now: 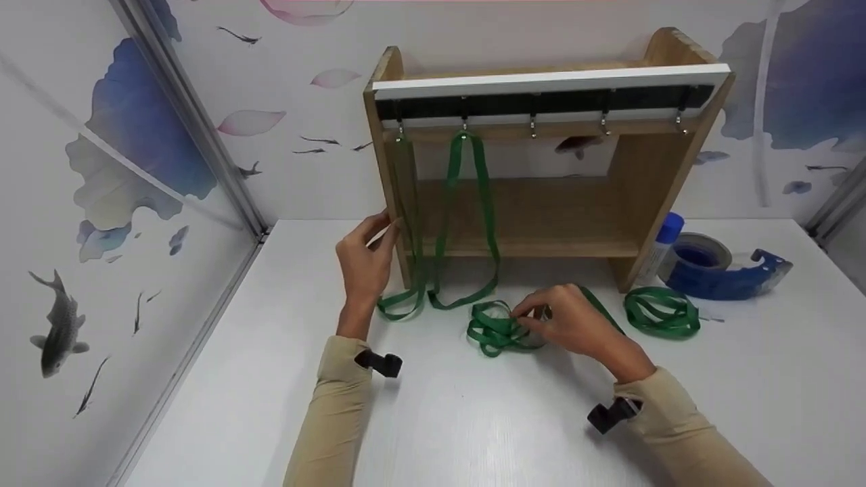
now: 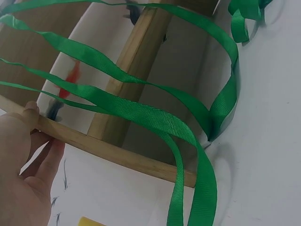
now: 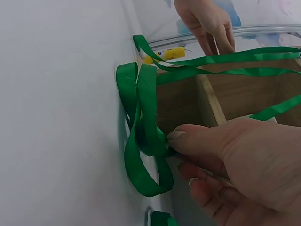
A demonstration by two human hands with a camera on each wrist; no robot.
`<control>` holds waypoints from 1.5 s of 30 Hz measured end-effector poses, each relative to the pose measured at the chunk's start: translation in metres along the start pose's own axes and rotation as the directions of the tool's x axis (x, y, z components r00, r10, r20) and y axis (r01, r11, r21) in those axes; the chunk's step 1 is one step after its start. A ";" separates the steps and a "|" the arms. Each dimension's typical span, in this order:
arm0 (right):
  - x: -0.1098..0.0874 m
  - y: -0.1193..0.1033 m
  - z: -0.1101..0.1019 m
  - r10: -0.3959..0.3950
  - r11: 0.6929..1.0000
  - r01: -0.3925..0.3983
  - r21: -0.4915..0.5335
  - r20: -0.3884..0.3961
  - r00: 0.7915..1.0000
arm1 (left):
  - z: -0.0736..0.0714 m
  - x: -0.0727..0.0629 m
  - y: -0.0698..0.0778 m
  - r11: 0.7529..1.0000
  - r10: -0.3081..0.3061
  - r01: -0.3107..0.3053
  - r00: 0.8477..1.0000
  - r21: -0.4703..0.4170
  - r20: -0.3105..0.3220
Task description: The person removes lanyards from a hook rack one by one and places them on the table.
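A small wooden shelf (image 1: 528,216) stands against the back wall, with a row of metal hooks along its top rail. My left hand (image 1: 367,257) pinches the edge of its left side panel, thumb on one face and fingers on the other in the left wrist view. Long green ribbon loops (image 1: 488,203) hang from the two leftmost hooks, their lower ends bending onto the table. In front of the shelf, my right hand (image 1: 572,321) pinches a loosely looped bundle of green ribbon (image 1: 490,331) between thumb and fingers. Another ribbon coil (image 1: 662,313) lies farther right.
Right of the shelf stand a glue stick with a blue cap (image 1: 670,228) and a blue tape dispenser (image 1: 727,274) holding a tape roll. A yellow stick-like object (image 3: 165,54) lies beyond the shelf's left side. A printed wall panel (image 1: 122,203) bounds the table's left.
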State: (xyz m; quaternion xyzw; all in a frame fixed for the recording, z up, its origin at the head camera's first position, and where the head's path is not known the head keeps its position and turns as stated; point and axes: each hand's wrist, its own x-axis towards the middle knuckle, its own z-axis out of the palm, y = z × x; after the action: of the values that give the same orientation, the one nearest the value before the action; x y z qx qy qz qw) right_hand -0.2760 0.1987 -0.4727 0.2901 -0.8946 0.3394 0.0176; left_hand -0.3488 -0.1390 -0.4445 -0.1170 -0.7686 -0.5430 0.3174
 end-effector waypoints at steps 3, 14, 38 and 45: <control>0.000 0.004 0.001 0.004 1.000 -0.004 -0.002 -0.006 1.000 | 0.001 0.000 0.001 1.000 -0.003 0.003 1.000 -0.002 0.002; 0.000 0.011 0.003 0.032 0.999 -0.032 0.041 -0.002 0.999 | 0.000 -0.001 0.000 1.000 -0.018 0.018 1.000 0.012 0.000; -0.002 -0.001 0.013 0.118 0.991 -0.120 -0.058 -0.030 0.993 | 0.000 0.000 -0.001 1.000 -0.005 0.006 1.000 0.024 -0.012; -0.002 -0.004 0.017 0.136 0.990 -0.135 -0.037 0.021 0.991 | 0.000 -0.001 -0.001 1.000 -0.004 0.005 1.000 0.026 -0.012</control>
State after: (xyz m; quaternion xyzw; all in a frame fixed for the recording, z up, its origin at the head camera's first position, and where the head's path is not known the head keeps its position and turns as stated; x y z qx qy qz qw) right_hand -0.2690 0.1866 -0.4841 0.2324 -0.9182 0.3206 -0.0110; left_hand -0.3489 -0.1393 -0.4461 -0.1081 -0.7739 -0.5345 0.3221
